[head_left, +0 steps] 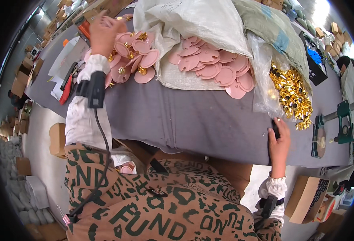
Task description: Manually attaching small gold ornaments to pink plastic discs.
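across the grey tabletop (177, 120), the white sack (189, 20) lies at the far middle, with the green-grey sack (271, 28) to its right. the left hand (104, 34) is at the left heap of pink discs (149, 59); its grip is loosely curled, and whether it has hold of anything cannot be told. the right hand (280, 140) is near the front edge, its grip partly bent beside a dark item (275, 124); whether this is held cannot be told. more discs lie at the white sack's mouth; gold fittings (295, 96) are heaped at right and scattered among the left discs. for good handling, lift one disc at a time by its rim and avoid dragging faces across fittings. count: sacks, two; hands, two; discs, roughly twenty at the sack and a dozen at left, overlaps preventing exactness; fittings, too dense to count; dark item, one.
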